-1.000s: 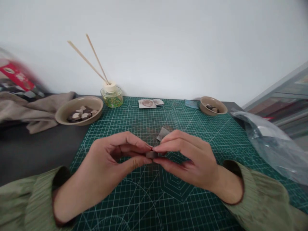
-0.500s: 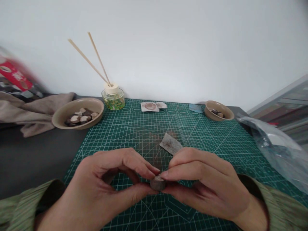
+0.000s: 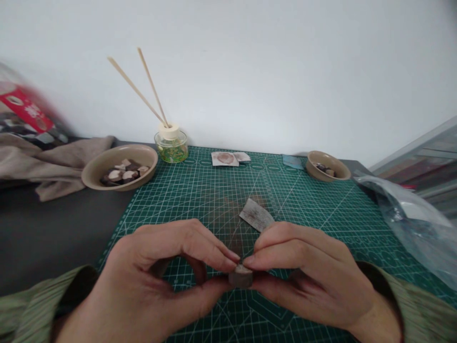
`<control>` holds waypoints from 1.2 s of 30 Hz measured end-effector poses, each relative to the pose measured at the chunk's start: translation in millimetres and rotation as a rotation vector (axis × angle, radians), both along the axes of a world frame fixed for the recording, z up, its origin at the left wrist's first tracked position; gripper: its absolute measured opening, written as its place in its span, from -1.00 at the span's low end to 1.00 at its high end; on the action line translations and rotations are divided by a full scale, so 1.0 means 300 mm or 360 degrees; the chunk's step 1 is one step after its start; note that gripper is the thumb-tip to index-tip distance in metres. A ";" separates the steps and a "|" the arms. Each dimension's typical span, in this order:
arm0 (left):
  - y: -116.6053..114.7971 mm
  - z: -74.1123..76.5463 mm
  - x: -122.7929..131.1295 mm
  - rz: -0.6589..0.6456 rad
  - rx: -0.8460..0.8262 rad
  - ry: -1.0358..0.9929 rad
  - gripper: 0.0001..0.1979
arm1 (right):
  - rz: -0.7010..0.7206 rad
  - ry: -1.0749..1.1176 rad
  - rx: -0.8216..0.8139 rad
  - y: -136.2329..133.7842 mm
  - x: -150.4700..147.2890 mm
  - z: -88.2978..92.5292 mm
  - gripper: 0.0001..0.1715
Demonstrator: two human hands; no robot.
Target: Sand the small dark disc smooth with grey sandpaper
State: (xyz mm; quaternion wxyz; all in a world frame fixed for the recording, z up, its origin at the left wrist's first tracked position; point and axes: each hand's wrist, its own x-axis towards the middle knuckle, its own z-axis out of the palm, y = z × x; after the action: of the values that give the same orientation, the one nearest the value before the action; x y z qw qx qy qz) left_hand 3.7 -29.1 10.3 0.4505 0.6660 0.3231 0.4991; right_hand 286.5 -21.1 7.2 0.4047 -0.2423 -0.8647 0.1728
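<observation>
Head view, left hand [image 3: 157, 281], right hand [image 3: 314, 276], fingers [image 3: 214, 250] pinching one half-hidden dark piece [image 3: 241, 277]

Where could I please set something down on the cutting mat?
The cutting mat is bare between the large bowl and the sandpaper scrap, and between that scrap and the plastic bag. Crowded: the near edge, where left hand and right hand pinch the small dark piece, and the far edge with paper scraps.

Both hands meet at 6 o'clock over the mat [image 3: 200, 190]: left hand [image 3: 160, 276] and right hand [image 3: 314, 276] pinch a small dark block [image 3: 241, 276] between fingertips. Sandpaper [image 3: 256, 215] lies just beyond; a bowl [image 3: 119, 166] sits at 10 o'clock.
</observation>
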 end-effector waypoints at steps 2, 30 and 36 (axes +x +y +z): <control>0.004 0.002 0.001 -0.0001 0.0018 -0.0004 -0.66 | 0.0024 0.0002 0.0010 0.000 -0.001 0.004 -0.82; 0.059 -0.085 -0.038 0.0182 0.0143 0.0653 -0.87 | -0.1095 -0.0828 -0.0071 0.110 0.062 -0.008 -0.52; 0.067 -0.093 -0.045 0.0117 0.0210 0.0774 -0.89 | -0.0756 -0.0570 -0.0658 0.129 0.057 0.018 -0.74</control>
State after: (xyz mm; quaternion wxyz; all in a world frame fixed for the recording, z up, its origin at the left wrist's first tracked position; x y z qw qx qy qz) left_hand -9.8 -9.0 -17.7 0.2967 0.7821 0.4128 0.3603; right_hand 303.5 17.6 12.4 0.2182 -0.5395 -0.7883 0.1999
